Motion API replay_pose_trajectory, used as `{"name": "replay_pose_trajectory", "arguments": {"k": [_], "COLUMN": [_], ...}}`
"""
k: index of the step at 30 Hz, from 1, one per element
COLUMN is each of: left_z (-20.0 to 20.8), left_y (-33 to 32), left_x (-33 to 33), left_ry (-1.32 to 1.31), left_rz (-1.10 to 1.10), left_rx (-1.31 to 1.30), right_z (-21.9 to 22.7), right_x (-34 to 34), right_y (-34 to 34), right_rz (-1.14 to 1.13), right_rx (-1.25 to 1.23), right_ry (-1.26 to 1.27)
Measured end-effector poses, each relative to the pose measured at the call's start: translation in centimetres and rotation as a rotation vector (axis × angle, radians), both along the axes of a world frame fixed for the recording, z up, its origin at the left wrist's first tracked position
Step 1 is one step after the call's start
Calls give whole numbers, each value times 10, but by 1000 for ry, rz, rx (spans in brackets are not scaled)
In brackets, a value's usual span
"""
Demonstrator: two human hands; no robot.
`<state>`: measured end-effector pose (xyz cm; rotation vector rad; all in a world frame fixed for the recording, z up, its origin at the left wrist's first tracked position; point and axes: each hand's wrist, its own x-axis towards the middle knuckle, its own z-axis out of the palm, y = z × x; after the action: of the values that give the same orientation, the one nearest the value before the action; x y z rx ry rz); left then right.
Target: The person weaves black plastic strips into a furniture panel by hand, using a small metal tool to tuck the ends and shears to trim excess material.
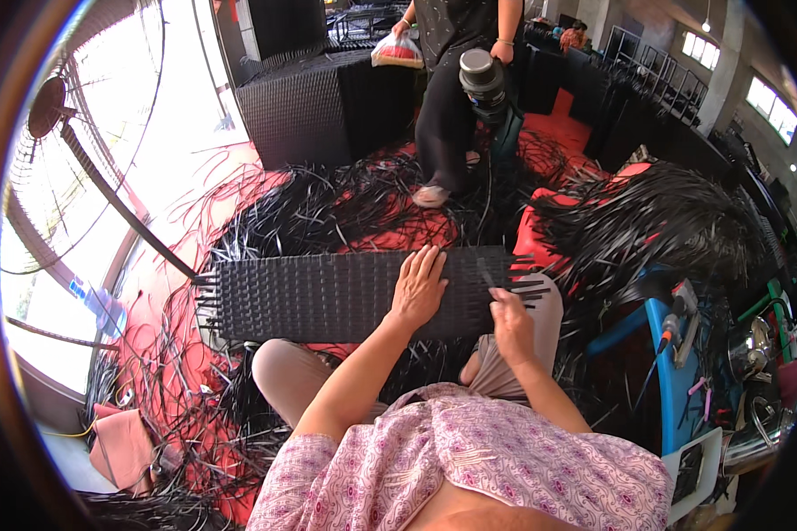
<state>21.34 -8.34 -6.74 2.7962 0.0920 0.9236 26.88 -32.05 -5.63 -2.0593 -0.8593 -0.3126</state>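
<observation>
The floor (407, 234) was red, its bare patches showing among black strips (301, 212). Loose ones lay scattered down the left side and thickened into a tangled heap beyond the centre. A larger mound (651, 208) rose at the right, partly covering a red object (527, 239) whose shape was unclear. At the back left stood a black woven block (297, 119); toward the lower left lay a pinkish-brown piece (124, 450), strips just beside it.

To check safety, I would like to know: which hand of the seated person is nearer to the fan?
Left. The left hand rests on the woven panel, to the right of the fan; the right hand, with a blurred tool, is farther away, at the panel's right end.
</observation>
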Motion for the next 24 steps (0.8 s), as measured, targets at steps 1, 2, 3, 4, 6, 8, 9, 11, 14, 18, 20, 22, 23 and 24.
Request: {"name": "replay_pose_trajectory", "arguments": {"k": [1, 2, 3, 4, 6, 8, 9, 11, 14, 18, 20, 22, 23, 24], "left_z": [0, 1, 3, 7, 11, 20, 19, 8, -10, -6, 3, 8, 16, 19], "left_y": [4, 7, 9, 6, 1, -14, -15, 3, 22, 1, 18, 32, 43, 38], "left_x": [2, 1, -1, 1, 5, 13, 18, 15, 15, 34, 34, 11, 7, 5], "left_ry": [-10, 10, 2, -2, -35, -4, 2, 24, 51, -39, -7, -16, -17, -21], "left_rz": [-2, 9, 13, 1, -31, -39, -50, -15, 66, 33, 47, 96, 116, 99], "left_rx": [19, 27, 24, 19, 14, -5, -5, 53, 170, 196, 211, 211, 179, 153], "right_z": [-2, -5, -9, -12, -19, -16, -15, -19, -29, 7, 34, 41, 51, 52], "right_x": [-1, 2, 4, 5, 17, 10, 6, 3, 8, 8, 16, 35, 50, 64], "right_y": [-10, -22, -33, -47, -78, -105, -122, -140, -169, -243, -267, -296, -312, -326], "right_rz": [-53, -53, -56, -114, -248, -350, -419, -525, -628, -961, -1070, -1183, -1204, -1196], "right_rx": [8, 45, 81, 127, 111, 234, 252, 322, 464, 483, 375, 132, 11, -86], "right_ry": [167, 107, 46, 116, 160, 233, 266, 326, 306, 34, -33, -194, -226, -209]}}
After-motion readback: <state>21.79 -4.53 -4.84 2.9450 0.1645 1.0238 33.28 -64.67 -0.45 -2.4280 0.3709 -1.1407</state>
